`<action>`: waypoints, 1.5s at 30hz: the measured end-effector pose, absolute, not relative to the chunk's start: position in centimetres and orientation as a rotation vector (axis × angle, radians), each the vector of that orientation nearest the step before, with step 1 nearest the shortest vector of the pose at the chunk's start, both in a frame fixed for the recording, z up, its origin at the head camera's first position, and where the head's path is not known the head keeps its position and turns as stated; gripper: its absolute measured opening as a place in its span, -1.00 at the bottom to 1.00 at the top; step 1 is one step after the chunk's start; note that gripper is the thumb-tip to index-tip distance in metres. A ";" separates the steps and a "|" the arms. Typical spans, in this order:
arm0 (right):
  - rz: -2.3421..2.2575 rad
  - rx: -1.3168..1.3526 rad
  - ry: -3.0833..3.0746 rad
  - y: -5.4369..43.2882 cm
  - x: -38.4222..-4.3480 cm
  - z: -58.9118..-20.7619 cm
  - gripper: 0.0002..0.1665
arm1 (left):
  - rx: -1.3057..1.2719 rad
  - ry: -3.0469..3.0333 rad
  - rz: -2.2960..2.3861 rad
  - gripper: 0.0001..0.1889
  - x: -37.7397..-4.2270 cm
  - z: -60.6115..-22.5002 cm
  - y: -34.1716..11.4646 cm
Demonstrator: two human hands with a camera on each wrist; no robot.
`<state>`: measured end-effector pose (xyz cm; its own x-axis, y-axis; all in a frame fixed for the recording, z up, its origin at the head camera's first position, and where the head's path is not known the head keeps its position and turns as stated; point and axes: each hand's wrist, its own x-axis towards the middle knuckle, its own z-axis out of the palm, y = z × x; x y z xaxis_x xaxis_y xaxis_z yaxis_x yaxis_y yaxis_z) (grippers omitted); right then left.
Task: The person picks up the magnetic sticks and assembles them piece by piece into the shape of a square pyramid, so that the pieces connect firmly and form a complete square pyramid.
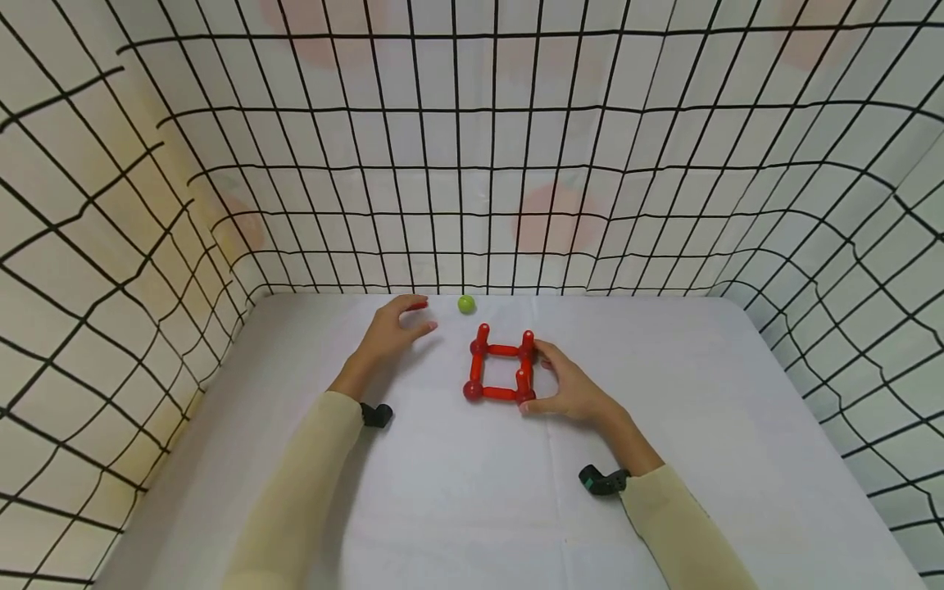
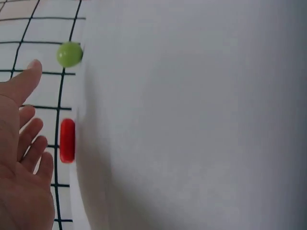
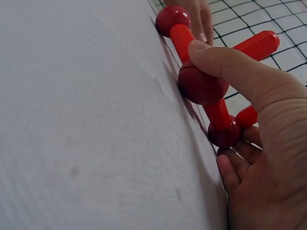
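Observation:
A square frame of red rods and darker red balls [image 1: 473, 391] lies on the white table. Short rods stand up from three of its corners. My right hand [image 1: 571, 389] grips its right side; in the right wrist view the thumb [image 3: 211, 57] presses on the near corner ball [image 3: 204, 85], and the other fingers reach the far corner ball [image 3: 224, 132]. My left hand [image 1: 387, 332] is held apart from the frame, thumb and fingers spread. A loose red rod [image 2: 67, 140] lies just beyond its fingertips, partly hidden in the head view.
A small green ball [image 1: 466, 304] sits near the table's back edge, between the left hand and the frame. Black wire mesh [image 1: 457, 164] stands along the back and both sides of the white tabletop [image 1: 457, 492]. Each wrist wears a small black camera [image 1: 378, 415].

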<state>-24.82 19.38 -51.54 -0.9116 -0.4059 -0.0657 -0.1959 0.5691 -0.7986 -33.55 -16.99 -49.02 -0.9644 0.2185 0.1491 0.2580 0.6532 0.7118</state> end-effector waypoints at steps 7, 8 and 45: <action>-1.274 -0.488 2.553 19.6 -24.7 -51.6 0.43 | -0.299 -2.851 -1.127 -0.29 -35.4 -49.6 -17.9; -1.273 -0.485 2.551 19.6 -24.7 -51.6 0.43 | -0.292 -2.866 -1.115 -0.29 -35.6 -49.8 -18.0; -1.268 -0.481 2.546 19.5 -24.5 -51.1 0.43 | -0.595 -2.675 -1.619 -0.69 -29.6 -49.0 -14.8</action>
<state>-24.53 19.46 -51.08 -0.9126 -0.4010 -0.0803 -0.1777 0.5656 -0.8053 -29.57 -14.80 -48.96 -0.9294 0.3349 0.1553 0.2929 0.4128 0.8625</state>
